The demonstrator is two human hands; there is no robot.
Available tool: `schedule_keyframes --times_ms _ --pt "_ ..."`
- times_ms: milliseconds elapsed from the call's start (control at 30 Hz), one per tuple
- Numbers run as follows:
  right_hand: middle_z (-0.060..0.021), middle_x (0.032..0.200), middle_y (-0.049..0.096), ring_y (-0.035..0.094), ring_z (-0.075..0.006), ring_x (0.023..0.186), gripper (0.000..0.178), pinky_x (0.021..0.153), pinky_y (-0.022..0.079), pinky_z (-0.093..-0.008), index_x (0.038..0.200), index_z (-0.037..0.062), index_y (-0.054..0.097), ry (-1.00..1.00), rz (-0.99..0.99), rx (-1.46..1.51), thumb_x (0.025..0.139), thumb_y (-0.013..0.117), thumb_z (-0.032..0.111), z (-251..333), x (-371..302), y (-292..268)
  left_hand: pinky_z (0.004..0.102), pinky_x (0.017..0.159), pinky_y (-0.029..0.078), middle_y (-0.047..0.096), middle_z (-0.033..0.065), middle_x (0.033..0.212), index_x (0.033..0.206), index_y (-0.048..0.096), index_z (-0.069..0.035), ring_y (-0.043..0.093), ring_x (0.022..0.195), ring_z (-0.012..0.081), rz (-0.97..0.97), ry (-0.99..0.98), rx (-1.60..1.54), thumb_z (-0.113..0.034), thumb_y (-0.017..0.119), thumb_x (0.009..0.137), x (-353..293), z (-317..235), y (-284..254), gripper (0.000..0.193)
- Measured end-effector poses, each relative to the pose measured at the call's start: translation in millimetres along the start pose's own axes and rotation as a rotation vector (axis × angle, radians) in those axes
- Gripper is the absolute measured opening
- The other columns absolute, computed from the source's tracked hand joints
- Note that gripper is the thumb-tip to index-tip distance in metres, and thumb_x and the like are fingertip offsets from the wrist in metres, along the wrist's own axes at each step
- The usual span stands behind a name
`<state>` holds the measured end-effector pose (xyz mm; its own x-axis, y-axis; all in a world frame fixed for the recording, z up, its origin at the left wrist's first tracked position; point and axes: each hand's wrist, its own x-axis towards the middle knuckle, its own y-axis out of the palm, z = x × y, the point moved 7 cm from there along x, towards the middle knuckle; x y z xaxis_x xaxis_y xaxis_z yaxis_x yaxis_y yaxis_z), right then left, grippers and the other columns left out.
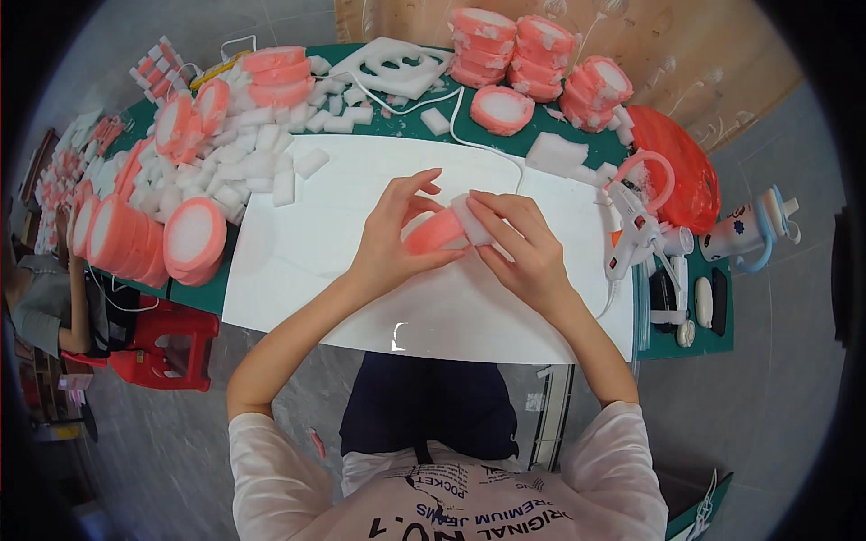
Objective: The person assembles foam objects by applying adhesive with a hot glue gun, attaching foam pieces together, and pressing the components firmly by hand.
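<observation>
Over the white board [316, 288], my left hand [386, 239] grips a pink foam ring [435, 233] between thumb and fingers, its index finger raised. A white foam block [470, 220] sits against the ring's right side. My right hand [532, 257] is closed on this block, pressing it to the pink foam. The ring is tilted, and its inside is mostly hidden by my hands. To the right of my right hand, a white glue gun [631, 230] rests at the board's edge with its cord trailing down.
Loose white foam blocks [230, 167] heap at the left, beside rows of pink-and-white foam discs [194, 236]. More discs are stacked [483, 45] at the back. A red plastic bag [672, 162] and a tumbler [735, 230] stand right. A person [54, 298] sits far left near a red stool [171, 343].
</observation>
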<state>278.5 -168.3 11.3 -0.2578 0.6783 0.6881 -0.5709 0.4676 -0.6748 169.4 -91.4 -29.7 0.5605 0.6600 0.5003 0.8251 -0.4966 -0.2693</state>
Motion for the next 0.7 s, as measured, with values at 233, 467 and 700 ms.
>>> schedule_keyframes --times_ms 233,467,700 --pt "-0.0129 0.107 0.052 0.051 -0.0288 0.09 0.05 0.074 0.045 -0.0336 0.104 -0.0038 0.052 -0.037 -0.007 -0.013 0.056 0.064 -0.004 -1.8 -2.2 -2.3 0.0205 0.074 0.041 0.05 0.0037 0.084 0.11 0.048 -0.002 0.048 0.071 0.0079 -0.336 -0.05 -0.161 -0.006 0.061 0.076 16.8 28.5 -49.7 0.037" --pt "-0.0116 0.106 0.053 0.051 -0.0286 0.093 0.052 0.077 0.045 -0.0336 0.102 -0.0022 0.054 -0.036 -0.002 0.035 0.052 0.066 -0.003 -7.2 3.9 3.3 0.0219 0.063 0.039 0.049 -0.0003 0.062 0.088 0.059 0.001 0.043 0.058 0.0047 -0.341 -0.16 -0.276 -0.017 0.05 0.086 49.0 50.0 -61.6 0.02" --pt "-0.0128 0.105 0.055 0.053 -0.0278 0.097 0.054 0.08 0.044 -0.0334 0.101 -0.0015 0.056 0.012 -0.069 0.028 0.048 0.066 -0.003 -22.7 -10.2 -2.9 0.0299 0.065 0.045 0.059 0.01 0.07 0.081 0.061 0.0 0.057 0.063 0.0204 0.207 -0.063 0.121 -0.015 0.063 0.069 34.6 12.3 -14.2 0.019"
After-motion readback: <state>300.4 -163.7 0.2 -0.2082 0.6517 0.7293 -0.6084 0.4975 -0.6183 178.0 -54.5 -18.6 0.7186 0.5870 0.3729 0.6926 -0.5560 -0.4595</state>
